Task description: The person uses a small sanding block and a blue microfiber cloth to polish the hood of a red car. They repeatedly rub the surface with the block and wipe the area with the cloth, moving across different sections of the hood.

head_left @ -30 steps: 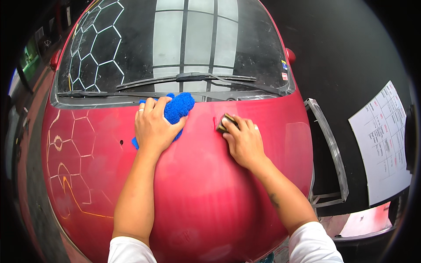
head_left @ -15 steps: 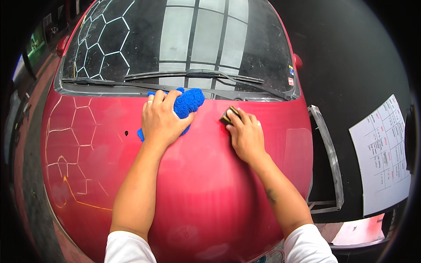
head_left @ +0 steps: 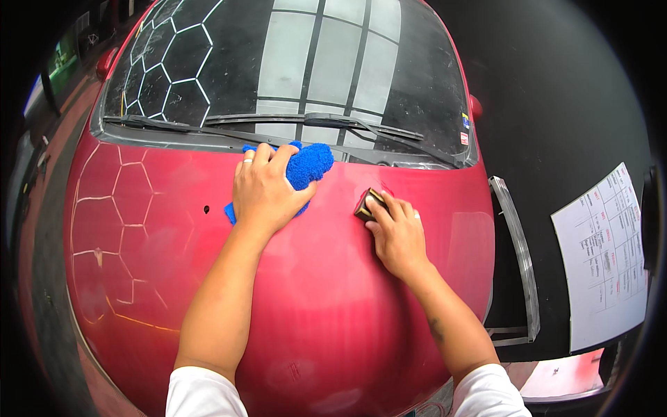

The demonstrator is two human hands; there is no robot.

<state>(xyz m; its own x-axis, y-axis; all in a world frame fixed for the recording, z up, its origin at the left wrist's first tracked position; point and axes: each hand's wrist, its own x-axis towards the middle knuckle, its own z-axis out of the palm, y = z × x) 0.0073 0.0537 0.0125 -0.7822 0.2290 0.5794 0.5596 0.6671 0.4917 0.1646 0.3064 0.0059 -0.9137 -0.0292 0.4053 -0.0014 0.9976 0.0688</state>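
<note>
Right hand (head_left: 399,233) pinches dark, yellow-striped rectangular block (head_left: 362,208) on red painted car hood (head_left: 313,292); left hand (head_left: 264,191) clutches fluffy blue cloth (head_left: 310,165) on hood. Tilted block, pressed hard, could score hood.

Cloth (head_left: 310,167) under the left hand (head_left: 264,189) on the car hood (head_left: 326,292), block (head_left: 363,207) in the right hand (head_left: 399,240) at the right of the cloth, windshield (head_left: 240,83) behind the hood, metal frame (head_left: 517,250) to its right, paper sheet (head_left: 606,257) farther right.
</note>
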